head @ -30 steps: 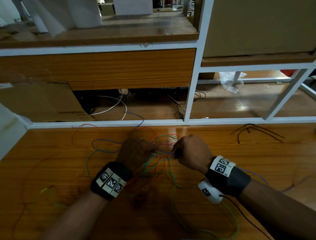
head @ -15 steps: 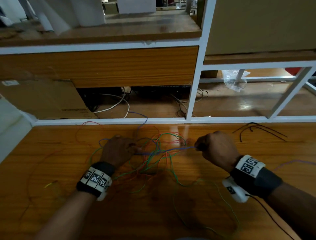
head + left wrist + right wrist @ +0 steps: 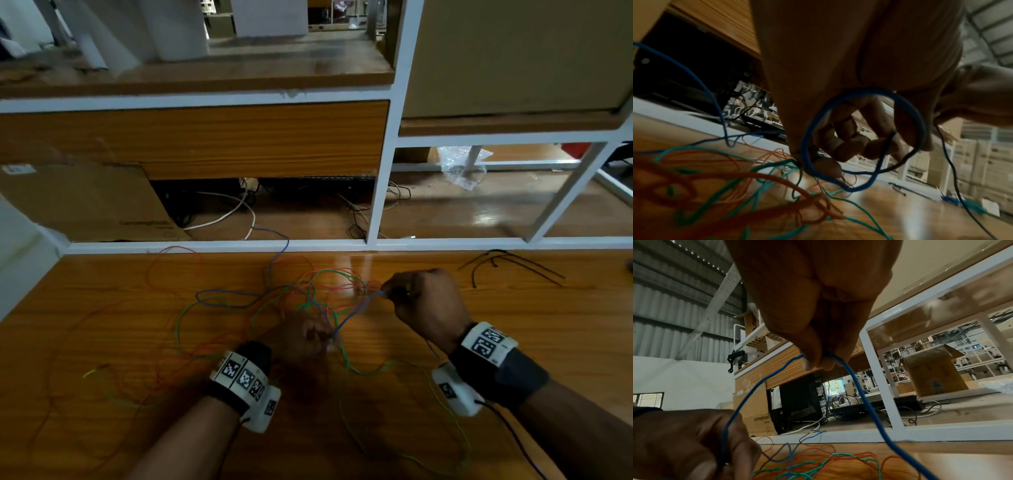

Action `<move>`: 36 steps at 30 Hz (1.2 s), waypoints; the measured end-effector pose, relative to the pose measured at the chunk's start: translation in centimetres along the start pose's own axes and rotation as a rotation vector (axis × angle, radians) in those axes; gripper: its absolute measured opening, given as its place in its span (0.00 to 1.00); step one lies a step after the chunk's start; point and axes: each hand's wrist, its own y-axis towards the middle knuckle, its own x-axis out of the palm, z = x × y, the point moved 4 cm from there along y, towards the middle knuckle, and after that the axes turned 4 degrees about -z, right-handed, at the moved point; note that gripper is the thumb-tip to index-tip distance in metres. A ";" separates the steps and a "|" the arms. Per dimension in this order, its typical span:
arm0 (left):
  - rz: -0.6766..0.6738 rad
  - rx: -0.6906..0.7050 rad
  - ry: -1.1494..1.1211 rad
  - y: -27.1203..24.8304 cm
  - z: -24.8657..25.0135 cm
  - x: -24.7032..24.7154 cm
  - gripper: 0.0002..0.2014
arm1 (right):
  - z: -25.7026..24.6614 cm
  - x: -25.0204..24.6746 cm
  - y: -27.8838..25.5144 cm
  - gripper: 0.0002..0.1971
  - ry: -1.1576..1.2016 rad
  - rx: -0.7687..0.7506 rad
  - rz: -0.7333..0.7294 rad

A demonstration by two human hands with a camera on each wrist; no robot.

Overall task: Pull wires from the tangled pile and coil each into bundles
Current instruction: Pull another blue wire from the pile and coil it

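One wire, the blue one (image 3: 356, 310), is being worked, and the job looks barely begun: no finished bundle shows anywhere, and the pile (image 3: 308, 301) of red, green and blue strands lies spread over the middle of the counter (image 3: 102, 308), near its far edge. The left hand (image 3: 301, 339) sits low over the near side of the pile with fingers curled, pinching the blue wire; the right hand (image 3: 428, 305), raised and just to the right, pinches the same wire between thumb and fingertips, so a short span runs between them. I judge this the first turns of a coil, with the rest of that wire and every other strand left to pull out. From the head view the left hand's grip is a dark blur; the left wrist view shows a blue loop (image 3: 861, 138) already formed around its fingers. Only the right wrist view shows the right pinch, with the wire leaving it on both sides.
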 end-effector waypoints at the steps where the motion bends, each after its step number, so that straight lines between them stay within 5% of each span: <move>1: 0.009 -0.013 0.043 0.1 -0.1 0.0 0.06 | 0.0 -0.3 -0.1 0.13 0.003 -0.006 0.021; 7: 0.259 -0.135 0.026 -0.9 -1.1 -3.1 0.09 | 2.9 -2.1 -1.2 0.14 -0.045 0.048 0.045; 11: 0.558 -0.089 0.090 -1.6 0.3 -4.0 0.14 | 4.2 -0.5 -2.2 0.12 -0.085 0.145 -0.322; 15: 0.635 -0.011 0.181 -0.7 3.1 -3.0 0.12 | 2.5 0.3 -1.7 0.38 0.140 0.159 -0.642; 18: 0.680 0.041 0.251 0.2 5.6 -2.3 0.08 | -1.2 1.1 -0.8 0.22 0.506 0.146 -0.640; 22: 0.740 0.132 0.254 0.4 7.2 -2.0 0.10 | -2.5 2.5 -0.3 0.15 0.780 0.328 -0.620; 27: 0.800 0.245 0.297 -0.3 8.3 -2.1 0.19 | -2.3 2.7 -0.7 0.04 1.020 0.382 -0.593; 31: 0.768 0.199 0.040 -0.2 7.9 -2.6 0.28 | -1.2 1.3 -0.6 0.07 1.044 0.327 -0.609; 36: 0.563 0.161 -0.581 -0.4 6.0 -3.7 0.10 | 1.5 -2.4 -0.9 0.03 0.912 0.235 -0.534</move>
